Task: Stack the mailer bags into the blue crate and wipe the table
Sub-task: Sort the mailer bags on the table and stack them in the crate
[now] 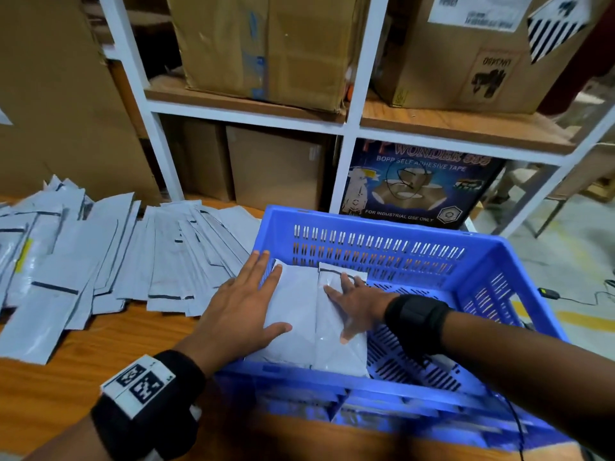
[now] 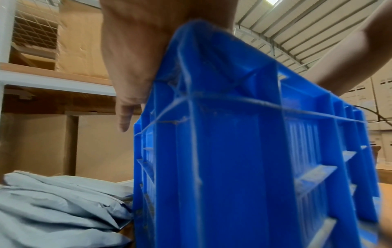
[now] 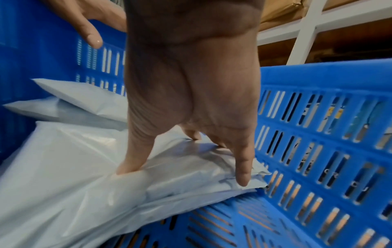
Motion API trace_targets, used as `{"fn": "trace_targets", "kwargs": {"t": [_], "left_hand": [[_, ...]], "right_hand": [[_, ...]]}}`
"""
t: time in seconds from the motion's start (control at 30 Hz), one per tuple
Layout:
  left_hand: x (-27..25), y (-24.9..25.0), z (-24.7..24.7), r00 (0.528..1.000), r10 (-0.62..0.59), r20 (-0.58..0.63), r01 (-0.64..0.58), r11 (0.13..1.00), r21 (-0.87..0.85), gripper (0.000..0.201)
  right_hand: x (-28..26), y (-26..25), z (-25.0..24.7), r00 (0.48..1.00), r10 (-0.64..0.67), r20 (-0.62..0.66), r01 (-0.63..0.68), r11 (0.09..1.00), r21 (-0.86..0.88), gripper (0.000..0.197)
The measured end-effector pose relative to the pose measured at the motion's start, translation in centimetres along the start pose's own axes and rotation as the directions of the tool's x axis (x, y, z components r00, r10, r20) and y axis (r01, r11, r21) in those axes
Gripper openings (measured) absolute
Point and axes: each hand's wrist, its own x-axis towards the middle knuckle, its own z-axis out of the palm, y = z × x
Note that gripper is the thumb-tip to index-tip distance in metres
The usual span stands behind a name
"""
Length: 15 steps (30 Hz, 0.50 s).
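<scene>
The stacked mailer bags [image 1: 309, 321] lie in the left end of the blue crate [image 1: 382, 224], which sits at the right end of the wooden counter [image 1: 109, 341]. Both hands press flat on them — the left hand [image 1: 239, 304] with fingers straight and spread over the crate's left wall, the right hand [image 1: 356, 301] likewise splayed. More loose mailers [image 1: 100, 257] fan across the counter's far left. Behind stands white shelving [image 1: 352, 128] packed with cardboard boxes [image 1: 266, 48] — one tape carton [image 1: 416, 188] low down.
</scene>
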Motion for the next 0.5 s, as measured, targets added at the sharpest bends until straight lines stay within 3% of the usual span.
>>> {"fn": "trace_targets", "kwargs": {"t": [0.2,0.37,0.5], "left_hand": [[0.1,-0.2,-0.6,0.998,0.048,0.030,-0.047,0.999,-0.023,0.095],[0.4,-0.8,-0.8,0.992,0.091,0.083,-0.084,0.993,-0.087,0.089],[0.8,-1.5,-1.2,0.979,0.133,0.153,-0.094,0.967,-0.235,0.115]], "right_hand": [[-2.0,1.1,-4.6,0.996,0.054,-0.071,-0.046,0.994,0.101,0.121],[-5.6,0.7,-8.1,0.973,0.114,-0.203,-0.074,0.978,0.194,0.100],[-9.8,-1.0,-9.7,0.938,0.138,-0.319,-0.058,0.967,0.247,0.101]]}}
